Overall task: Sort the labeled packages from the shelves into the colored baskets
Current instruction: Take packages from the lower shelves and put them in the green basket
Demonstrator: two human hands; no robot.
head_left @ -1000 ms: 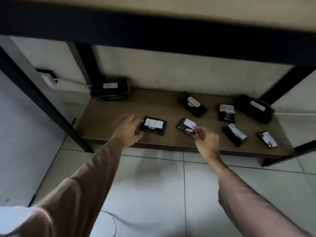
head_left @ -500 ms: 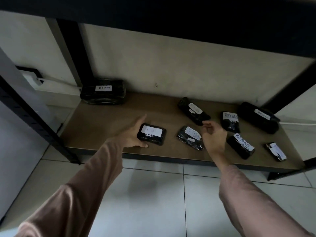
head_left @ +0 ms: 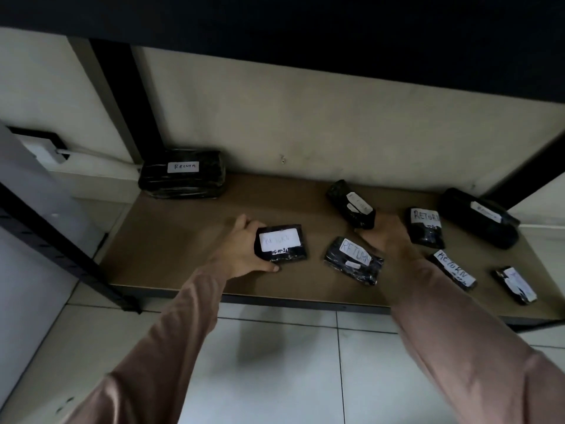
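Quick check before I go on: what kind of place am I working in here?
Likely a storeroom or parcel-sorting area: a low metal-framed shelf over tiled floor, holding black-wrapped packages, one labeled RETURN.

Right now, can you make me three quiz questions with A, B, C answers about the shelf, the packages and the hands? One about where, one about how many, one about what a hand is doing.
1. Where is the biggest package?
A. back left corner of the shelf
B. front right edge
C. on the floor

2. How many black packages lie on the shelf?
A. three
B. five
C. eight

3. What is the left hand doing?
A. resting on the floor
B. gripping the flat package by its left end
C. waving in the air

Answers:
1. A, it sits against the wall at the back left.
2. C, eight wrapped bundles can be counted.
3. B, its fingers and thumb wrap that package's left end.
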